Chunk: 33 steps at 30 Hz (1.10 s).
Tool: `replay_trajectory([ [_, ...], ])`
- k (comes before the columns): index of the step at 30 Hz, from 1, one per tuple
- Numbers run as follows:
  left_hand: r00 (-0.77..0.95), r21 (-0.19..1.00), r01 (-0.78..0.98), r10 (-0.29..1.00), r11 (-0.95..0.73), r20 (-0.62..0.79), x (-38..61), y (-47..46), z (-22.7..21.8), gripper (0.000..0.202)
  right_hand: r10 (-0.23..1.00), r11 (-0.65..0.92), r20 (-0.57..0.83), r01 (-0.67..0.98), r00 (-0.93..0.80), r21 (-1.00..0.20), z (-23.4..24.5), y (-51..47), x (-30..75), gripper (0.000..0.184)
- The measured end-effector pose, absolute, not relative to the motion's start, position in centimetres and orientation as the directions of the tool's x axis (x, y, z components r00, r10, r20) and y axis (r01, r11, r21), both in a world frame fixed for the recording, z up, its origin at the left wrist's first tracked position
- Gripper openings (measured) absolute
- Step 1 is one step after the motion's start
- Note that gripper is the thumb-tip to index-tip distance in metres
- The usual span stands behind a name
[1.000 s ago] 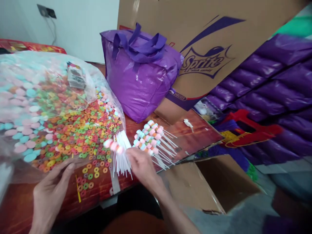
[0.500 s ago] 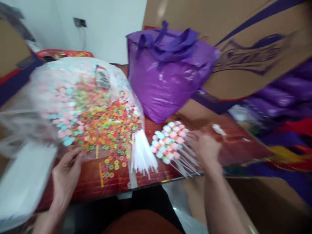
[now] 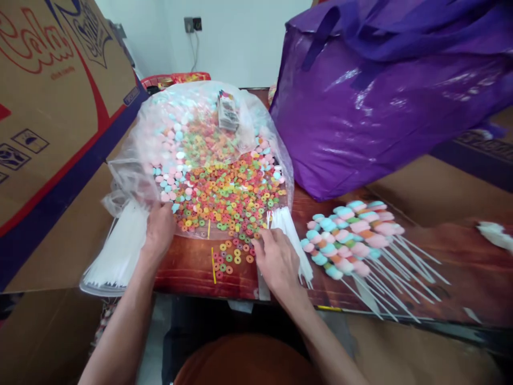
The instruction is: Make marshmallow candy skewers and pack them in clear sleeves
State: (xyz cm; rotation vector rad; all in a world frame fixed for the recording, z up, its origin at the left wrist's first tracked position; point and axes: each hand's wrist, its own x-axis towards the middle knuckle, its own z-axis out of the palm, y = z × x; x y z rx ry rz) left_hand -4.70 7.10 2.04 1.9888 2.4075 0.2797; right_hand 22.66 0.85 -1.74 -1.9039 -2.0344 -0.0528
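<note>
My left hand (image 3: pixel 159 229) is at the near left edge of a clear plastic bag (image 3: pixel 124 166), by pink and blue marshmallows (image 3: pixel 168 182). Its fingers are drawn together, and what they hold is hidden. Beside it lies a stack of white sticks (image 3: pixel 122 246). My right hand (image 3: pixel 278 259) hovers at the near edge of a pile of colourful ring candies (image 3: pixel 232 198), its thumb and fingers slightly apart with nothing visible between them. Close to it is a bundle of white sticks (image 3: pixel 286 224). Finished-looking skewers of marshmallows and rings (image 3: pixel 352 238) lie on the right.
A large purple bag (image 3: pixel 360 107) stands behind the skewers. A cardboard box (image 3: pixel 60 107) rises at the left. Yellow strips (image 3: pixel 214 266) mark the red-brown table (image 3: pixel 180 267) near its front edge. A small packet (image 3: pixel 228 112) sits atop the clear bag.
My view has turned left. My right hand has left the skewers and come over to the ring candies. My left hand has moved up to the marshmallows beside the stick stack.
</note>
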Motion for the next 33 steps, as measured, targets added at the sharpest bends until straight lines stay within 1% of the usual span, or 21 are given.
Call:
replay_trajectory([
  [2, -0.181, 0.048, 0.982, 0.984, 0.18, 0.005, -4.5, 7.7, 2.1, 0.029, 0.977, 0.013, 0.215, 0.993, 0.013, -0.12, -1.8, 0.9, 22.7, 0.015],
  [3, -0.178, 0.025, 0.984, 0.984, 0.179, -0.024, -4.5, 7.9, 2.1, 0.027, 0.983, -0.012, 0.184, 0.995, 0.03, -0.095, -1.7, 0.8, 22.9, 0.015],
  [6, -0.2, 0.014, 0.98, 0.979, 0.2, -0.027, -4.4, 8.5, 2.0, 0.026, 0.993, -0.059, 0.104, 0.997, 0.063, -0.047, -1.2, 0.8, 23.7, 0.014],
  [8, -0.216, 0.015, 0.976, 0.976, 0.217, -0.017, -4.6, 9.0, 1.8, 0.029, 0.994, -0.074, 0.081, 0.996, 0.077, -0.041, -1.2, 1.0, 24.2, 0.016],
  [10, -0.224, 0.015, 0.975, 0.975, 0.224, -0.011, -4.7, 9.5, 1.6, 0.031, 0.993, -0.079, 0.08, 0.993, 0.086, -0.085, -1.5, 1.3, 24.6, 0.018],
  [14, -0.249, 0.023, 0.968, 0.969, 0.249, 0.001, -4.5, 10.3, 1.3, 0.031, 0.991, -0.073, 0.095, 0.968, 0.098, -0.241, -2.4, 1.9, 25.5, 0.019],
  [16, -0.262, 0.031, 0.965, 0.965, 0.262, 0.007, -4.4, 10.4, 1.4, 0.031, 0.989, -0.073, 0.104, 0.956, 0.107, -0.284, -2.7, 2.1, 25.8, 0.02],
  [18, -0.273, 0.047, 0.961, 0.962, 0.272, 0.015, -4.3, 10.5, 1.6, 0.031, 0.984, -0.067, 0.138, 0.945, 0.116, -0.319, -2.9, 2.1, 26.0, 0.023],
  [21, -0.288, 0.069, 0.956, 0.957, 0.285, 0.033, -4.4, 10.3, 2.0, 0.032, 0.964, -0.027, 0.233, 0.916, 0.13, -0.4, -2.9, 1.7, 26.0, 0.025],
  [23, -0.291, 0.128, 0.951, 0.954, 0.28, 0.068, -4.6, 10.0, 2.0, 0.032, 0.946, 0.024, 0.296, 0.884, 0.131, -0.466, -2.7, 1.4, 25.9, 0.024],
  [24, -0.287, 0.204, 0.943, 0.953, 0.264, 0.091, -4.7, 9.8, 1.9, 0.032, 0.937, 0.055, 0.324, 0.865, 0.127, -0.499, -2.7, 1.2, 25.7, 0.023],
  [27, -0.256, 0.5, 0.851, 0.958, 0.161, 0.127, -4.9, 9.2, 1.2, 0.031, 0.92, 0.159, 0.381, 0.798, 0.094, -0.581, -2.4, 0.7, 25.0, 0.02],
  [28, -0.238, 0.565, 0.815, 0.964, 0.13, 0.121, -4.9, 8.9, 0.8, 0.031, 0.918, 0.193, 0.39, 0.774, 0.074, -0.603, -2.4, 0.6, 24.6, 0.02],
  [30, -0.208, 0.618, 0.78, 0.972, 0.096, 0.111, -4.9, 8.4, 0.2, 0.031, 0.918, 0.256, 0.396, 0.728, 0.023, -0.636, -2.4, 0.3, 23.6, 0.019],
  [33, -0.214, 0.642, 0.762, 0.968, 0.084, 0.127, -5.3, 7.9, -0.3, 0.03, 0.909, 0.34, 0.413, 0.677, -0.058, -0.653, -2.6, -0.1, 22.0, 0.019],
])
